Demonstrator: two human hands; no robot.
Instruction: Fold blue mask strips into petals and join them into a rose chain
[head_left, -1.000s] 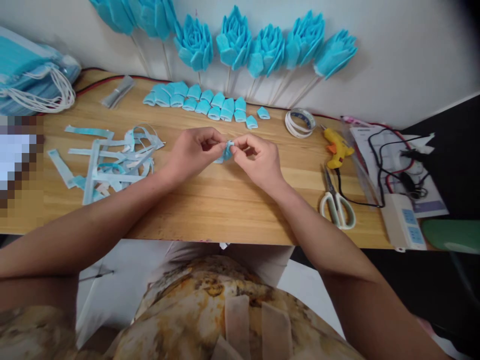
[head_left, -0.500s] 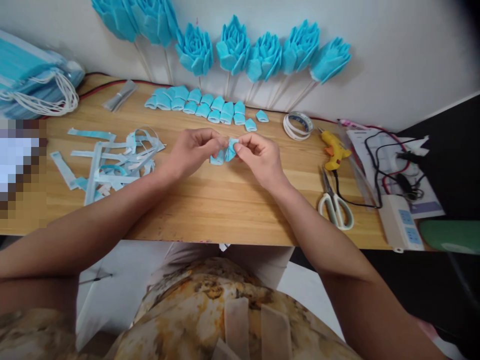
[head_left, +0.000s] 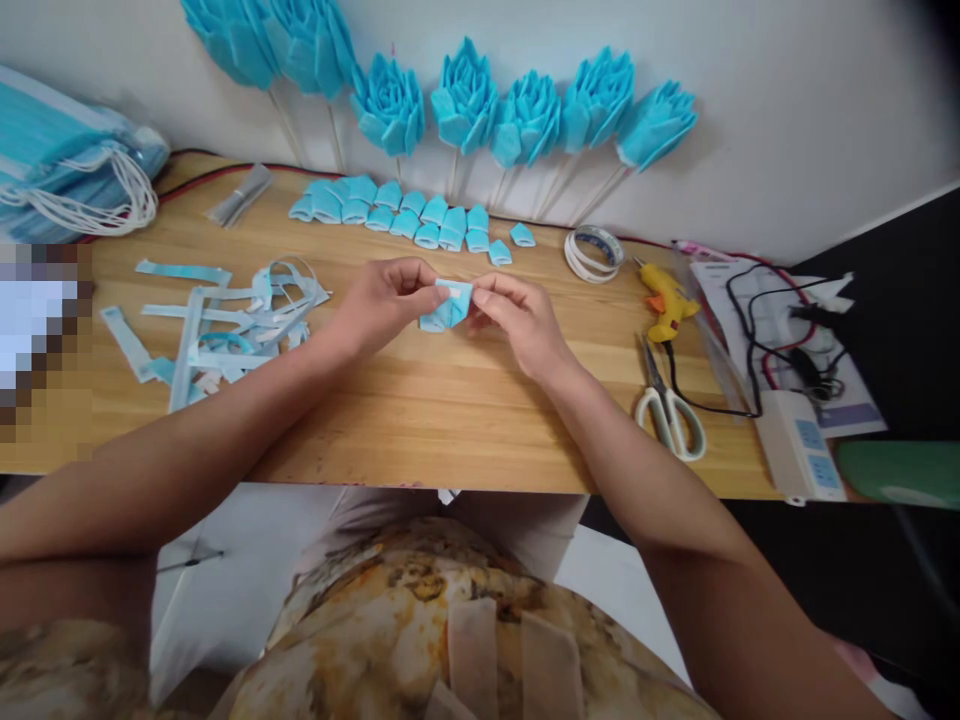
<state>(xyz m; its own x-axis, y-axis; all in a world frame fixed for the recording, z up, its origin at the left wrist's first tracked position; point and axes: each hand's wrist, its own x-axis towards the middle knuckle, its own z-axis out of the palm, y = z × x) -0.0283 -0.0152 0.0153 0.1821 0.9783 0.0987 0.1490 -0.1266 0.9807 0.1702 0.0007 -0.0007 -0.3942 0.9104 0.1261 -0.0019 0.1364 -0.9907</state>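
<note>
Between my hands is a small piece of light-blue mask fabric, with a pale strip showing near its top edge. My left hand pinches its left side between thumb and fingers. On the right side, my right hand grips the corner, also in a pinch. Beyond the hands lie rows of folded blue fabric petals, with one loose petal at their right end. Blue fabric flowers on thin sticks lean against the wall behind.
Cut fabric strips lie left, below a stack of face masks. To the right are a tape roll, a yellow glue gun, scissors and a power strip with cables. A bundle of thin grey strips lies at the back.
The fabric piece, bunched and folded between my fingers before, is now spread flatter with its pale strip showing. My hands have stayed in nearly the same place.
</note>
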